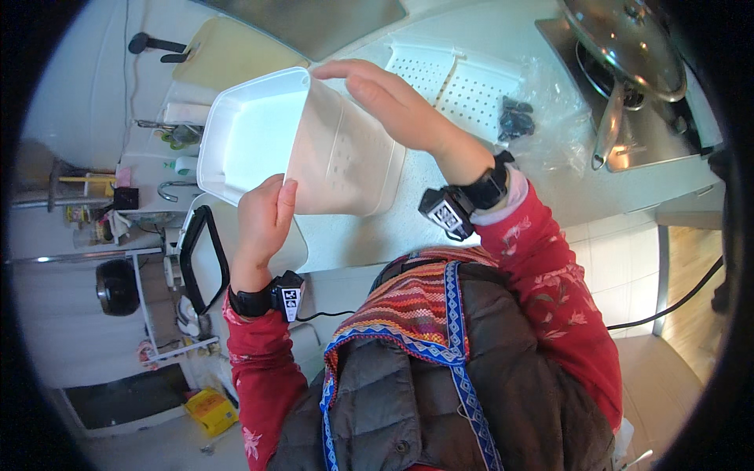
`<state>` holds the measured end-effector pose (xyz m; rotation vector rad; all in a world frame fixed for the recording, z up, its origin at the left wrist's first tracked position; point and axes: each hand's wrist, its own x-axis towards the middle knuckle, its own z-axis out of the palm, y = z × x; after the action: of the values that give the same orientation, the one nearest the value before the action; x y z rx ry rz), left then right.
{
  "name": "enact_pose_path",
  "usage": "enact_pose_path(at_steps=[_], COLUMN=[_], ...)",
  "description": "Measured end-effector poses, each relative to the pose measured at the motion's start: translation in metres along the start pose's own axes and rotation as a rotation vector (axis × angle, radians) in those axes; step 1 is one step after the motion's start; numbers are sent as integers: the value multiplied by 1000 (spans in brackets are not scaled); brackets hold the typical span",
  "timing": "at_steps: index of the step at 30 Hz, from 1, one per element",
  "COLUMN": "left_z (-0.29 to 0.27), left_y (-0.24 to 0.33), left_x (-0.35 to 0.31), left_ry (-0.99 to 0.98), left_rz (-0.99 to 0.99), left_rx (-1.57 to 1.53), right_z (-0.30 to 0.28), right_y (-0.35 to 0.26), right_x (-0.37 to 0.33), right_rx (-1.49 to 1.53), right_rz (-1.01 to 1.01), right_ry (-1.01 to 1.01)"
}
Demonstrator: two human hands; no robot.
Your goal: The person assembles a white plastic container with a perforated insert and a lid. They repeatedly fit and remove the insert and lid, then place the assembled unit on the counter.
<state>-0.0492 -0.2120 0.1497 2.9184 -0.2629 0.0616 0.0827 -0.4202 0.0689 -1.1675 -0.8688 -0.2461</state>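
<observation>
A white plastic tub [259, 137], rectangular and deep, is held tilted at upper centre of the frame, open mouth turned toward the left. Small holes are seen in its base, which faces right and down.

Left hand [263, 216]: set at the tub's lower edge, centre-left of the frame. Fingers are curled together, thumb pressed along the tub's corner; the hand is clamped on the lower rim and wall.

Right hand [393, 106]: laid over the tub's upper edge and base, just right of centre at the top. Fingers are held nearly straight and close together, tips reaching the top rim; the palm is pressed flat on the base rather than wrapped round it. The tub is thus gripped between the two hands.

A black band is worn on each wrist, over red flowered sleeves.

Behind the tub, upper right: a white perforated tray [463, 82] on the countertop [503, 180], a dark small item [514, 118] in clear plastic wrap beside it. Far upper right, a pan with a glass lid [628, 39] is seen on a stove. Upper left, a pale cutting board [232, 51].
</observation>
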Motion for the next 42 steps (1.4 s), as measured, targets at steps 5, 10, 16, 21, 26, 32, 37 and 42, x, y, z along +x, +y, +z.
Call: enact_pose_path(at_steps=[5,10,16,21,26,32,37,42], left_z=[-14,-8,4,0,-21,-46,-87,-110], left_y=[17,43,30,23,22,-2,-14,-18], left_x=[10,26,35,24,9,29,47,39], left_ry=[39,292,-71,-96,-228,-90,160,321], left_rz=[-117,-593,-294,-307,-307,-336,-325,-323], left_rx=[-301,-684,-72,-144,-127,-247,-365,-586], right_z=[-11,-19,-22,-23,-7,17,20,10], right_y=[-6,-2,-2,3,23,43,34,8], right_x=[-70,-113,-120,-129,-139,-151,-139,-124], right_rx=[208,298,329,402,507,329,706,645], right_rz=[229,322,339,451,765,960,1072,949], right_ry=[90,143,189,85,-79,-60,-46,-83])
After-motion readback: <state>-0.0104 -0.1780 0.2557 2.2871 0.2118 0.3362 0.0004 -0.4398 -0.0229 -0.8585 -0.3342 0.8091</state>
